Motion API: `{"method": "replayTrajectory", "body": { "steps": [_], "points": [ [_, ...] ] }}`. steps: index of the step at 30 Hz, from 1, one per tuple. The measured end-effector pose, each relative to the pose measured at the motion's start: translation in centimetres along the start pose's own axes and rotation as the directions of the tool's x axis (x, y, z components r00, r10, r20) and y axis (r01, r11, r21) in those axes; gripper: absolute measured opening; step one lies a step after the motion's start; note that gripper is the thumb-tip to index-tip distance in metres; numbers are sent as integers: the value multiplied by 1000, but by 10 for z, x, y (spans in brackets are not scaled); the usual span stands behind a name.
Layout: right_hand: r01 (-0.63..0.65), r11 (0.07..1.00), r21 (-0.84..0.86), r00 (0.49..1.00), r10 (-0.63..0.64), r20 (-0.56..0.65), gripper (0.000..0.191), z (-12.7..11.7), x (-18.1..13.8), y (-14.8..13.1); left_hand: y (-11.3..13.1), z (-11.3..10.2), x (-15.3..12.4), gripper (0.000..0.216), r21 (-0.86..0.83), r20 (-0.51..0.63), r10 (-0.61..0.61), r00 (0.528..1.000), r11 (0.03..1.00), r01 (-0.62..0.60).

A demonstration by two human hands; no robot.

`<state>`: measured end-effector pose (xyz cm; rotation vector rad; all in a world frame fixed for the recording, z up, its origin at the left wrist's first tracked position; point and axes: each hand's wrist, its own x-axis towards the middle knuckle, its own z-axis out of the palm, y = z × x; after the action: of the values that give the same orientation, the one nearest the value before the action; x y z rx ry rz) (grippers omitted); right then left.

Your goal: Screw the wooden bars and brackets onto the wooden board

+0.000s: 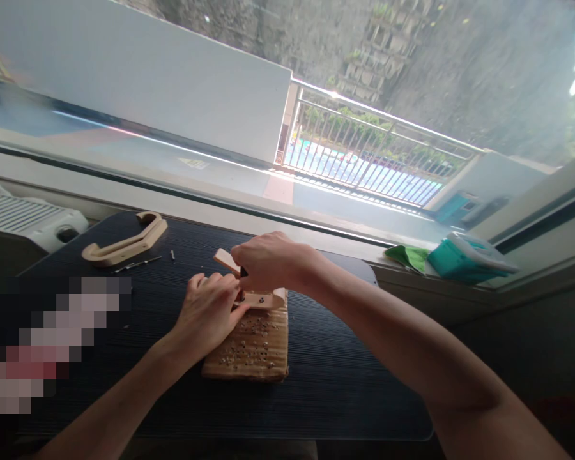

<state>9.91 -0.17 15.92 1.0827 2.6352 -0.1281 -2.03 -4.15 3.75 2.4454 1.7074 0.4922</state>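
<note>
A pale wooden piece (263, 302) with dark holes and a curved end lies on a corrugated block (249, 368), which looks like cardboard and is peppered with small holes and bits of debris. My left hand (208, 305) presses its closed fingers on the wooden piece's left part, the thumb along its near edge. Above it my right hand (266, 259) is closed round something dark, mostly hidden by the fingers. A light wooden bar (227, 260) sticks out to the left of my right fist; I cannot tell whether it joins the held thing or the wooden piece.
On the black table (345, 383), a C-shaped wooden piece (127, 246) lies back left, beside a thin metal rod (146, 262) and a small metal bit (173, 255). A green cloth (407, 257) and teal container (464, 257) sit on the windowsill. A white slatted unit (33, 217) stands left.
</note>
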Motion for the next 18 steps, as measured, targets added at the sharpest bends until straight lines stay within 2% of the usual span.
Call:
{"method": "replayTrajectory", "body": {
  "steps": [4, 8, 10, 15, 18],
  "points": [
    [68, 997, -39, 997, -66, 50, 19, -5, -8, -6, 0, 1, 0, 17, 3, -4, 3, 1000, 1000, -3],
    [94, 996, -14, 996, -94, -3, 20, 5, -6, -6, -1, 3, 1, 17, 11, 12, 1, 1000, 1000, -2],
    [62, 998, 29, 997, -61, -50, 21, 12, -4, -3, -1, 3, 1, 18, 30, 14, 5, 1000, 1000, -5],
    [-102, 989, 110, 986, 115, -120, 27, 25, -4, 6, 1, 3, -2, 16, 63, -7, -6, 1000, 998, 7],
    [-123, 986, 110, 965, 145, -217, 27, 33, -6, 4, 1, 2, -5, 13, 38, 13, 7, 1000, 999, -7]
  ]
}}
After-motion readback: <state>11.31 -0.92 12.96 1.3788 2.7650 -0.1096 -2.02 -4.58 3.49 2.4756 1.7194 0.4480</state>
